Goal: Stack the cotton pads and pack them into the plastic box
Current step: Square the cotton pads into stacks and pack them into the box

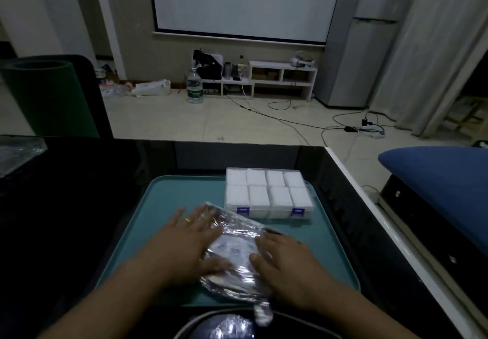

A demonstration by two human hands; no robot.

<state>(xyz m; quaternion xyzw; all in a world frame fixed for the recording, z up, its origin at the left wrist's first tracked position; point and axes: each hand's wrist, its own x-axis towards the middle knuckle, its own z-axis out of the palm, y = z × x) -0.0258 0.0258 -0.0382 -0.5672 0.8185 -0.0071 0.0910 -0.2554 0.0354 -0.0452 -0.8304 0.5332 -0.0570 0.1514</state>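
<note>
Both hands, left hand (184,241) and right hand (287,267), press flat, fingers spread, steadying the crinkled wrapper (235,251) near the filled plastic box (266,193).

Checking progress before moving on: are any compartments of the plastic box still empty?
No, all eight compartments of the plastic box show white cotton pads.

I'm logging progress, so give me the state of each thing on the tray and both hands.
plastic box: lid shut, all eight compartments filled with cotton pads
plastic bag: crumpled, lying flat on the tray
left hand: open, resting on the bag
right hand: open, resting on the bag
</note>
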